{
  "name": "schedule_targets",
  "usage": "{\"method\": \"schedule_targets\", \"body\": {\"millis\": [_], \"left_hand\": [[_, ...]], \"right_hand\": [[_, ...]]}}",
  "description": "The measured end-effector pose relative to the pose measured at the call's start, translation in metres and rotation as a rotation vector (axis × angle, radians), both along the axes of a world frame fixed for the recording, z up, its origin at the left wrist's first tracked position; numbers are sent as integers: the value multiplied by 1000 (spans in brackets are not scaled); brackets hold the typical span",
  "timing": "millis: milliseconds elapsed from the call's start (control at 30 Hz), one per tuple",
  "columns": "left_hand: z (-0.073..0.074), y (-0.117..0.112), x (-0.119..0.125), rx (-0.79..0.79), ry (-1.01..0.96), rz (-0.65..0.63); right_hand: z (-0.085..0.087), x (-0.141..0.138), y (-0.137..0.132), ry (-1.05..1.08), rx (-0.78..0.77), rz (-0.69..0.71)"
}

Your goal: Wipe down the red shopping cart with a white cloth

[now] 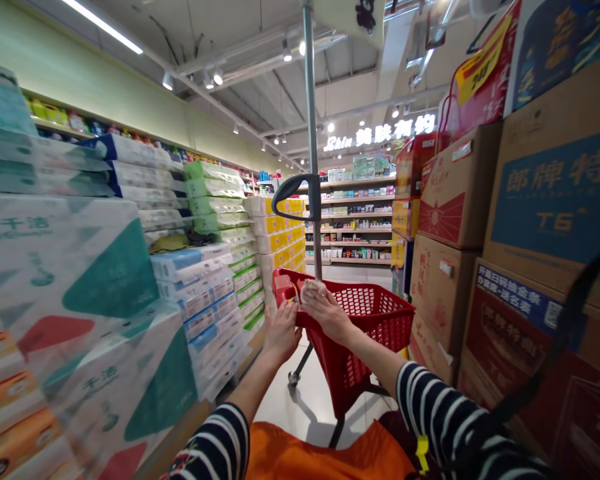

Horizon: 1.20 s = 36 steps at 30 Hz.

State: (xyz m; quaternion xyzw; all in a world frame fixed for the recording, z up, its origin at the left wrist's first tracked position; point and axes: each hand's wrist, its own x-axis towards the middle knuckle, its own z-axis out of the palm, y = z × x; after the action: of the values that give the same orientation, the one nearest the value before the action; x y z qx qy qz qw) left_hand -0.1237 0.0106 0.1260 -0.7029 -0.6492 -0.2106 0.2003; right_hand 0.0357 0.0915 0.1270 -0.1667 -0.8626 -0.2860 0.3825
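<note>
Cardboard cartons [545,200] stacked high wall the right side of a supermarket aisle, facing bales of tissue packs [70,280] piled on the left, both built up as floor stock with their printed faces outward. Blue panels on the cartons read 郎牌特 and T6, the tissue wrappers read 千洁, and a lit sign [380,137] far ahead begins "Skin". Between the stacks stands a red shopping cart [350,360], its upright pole [309,100] carrying a curved black handle [293,193], apparently so the cart can be pulled along. Striped sleeves reach toward it over an orange bag [325,453]. The left hand [281,331] is open, fingers spread and upright, touching the cart's rim [353,288] without a clear grip. The right hand [327,312] lies across that rim, fingers loosely bent over a small pale packet [313,290]; whether it truly grasps it, and what the packet is, I cannot tell.
</note>
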Motion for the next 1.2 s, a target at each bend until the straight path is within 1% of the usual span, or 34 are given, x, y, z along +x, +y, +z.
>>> {"method": "schedule_targets", "body": {"millis": [33, 67, 100, 133, 233, 267, 300, 333, 367, 400, 433, 500, 567, 600, 633, 700, 800, 967, 1100, 1200], "left_hand": [[0, 1, 0, -6, -2, 1], [1, 2, 1, -6, -3, -1], [2, 2, 0, -5, -3, -1], [3, 3, 0, -1, -5, 3], [6, 4, -5, -17, -22, 20], [7, 5, -7, -30, -27, 16], [7, 6, -9, -41, -31, 8], [7, 7, -11, -48, -33, -1], [7, 9, -13, -49, -35, -5], [6, 10, -15, -44, -37, -4], [6, 10, -16, -35, -39, 1], [6, 11, -18, -16, -31, 6], [7, 10, -20, -5, -11, -3], [8, 9, -20, -5, 0, -6], [10, 8, -20, -6, 9, -6], [13, 5, -18, -2, 19, 3], [16, 2, -10, 10, 29, 10], [17, 0, 9, 35, 42, 1], [13, -1, 28, 99, 49, -2], [9, -6, 41, 123, 36, -17]], "right_hand": [[-9, 4, -1, -30, -5, 11], [-11, 7, -2, -46, -10, 17], [-6, 8, -1, -46, -14, 15], [4, 8, 0, -26, -19, 3], [50, 1, 8, 112, -41, -62], [62, -2, 10, 143, -51, -69], [70, -5, 12, 161, -66, -72], [71, -7, 12, 166, -85, -68], [66, -9, 10, 157, -109, -58], [55, -10, 7, 145, -137, -49], [39, -10, 3, 132, -168, -38], [4, -10, -6, 124, -233, -17], [-26, -9, -11, 169, -297, 0], [-36, -9, -13, 199, -326, 10], [-42, -9, -13, 224, -355, 24], [-44, -9, -12, 242, -405, 64], [-36, -7, -11, 257, -467, 85], [-31, -3, -19, 366, -566, -30], [-27, -4, -27, 481, -647, -96], [-19, -5, -35, 575, -703, -178]]}}
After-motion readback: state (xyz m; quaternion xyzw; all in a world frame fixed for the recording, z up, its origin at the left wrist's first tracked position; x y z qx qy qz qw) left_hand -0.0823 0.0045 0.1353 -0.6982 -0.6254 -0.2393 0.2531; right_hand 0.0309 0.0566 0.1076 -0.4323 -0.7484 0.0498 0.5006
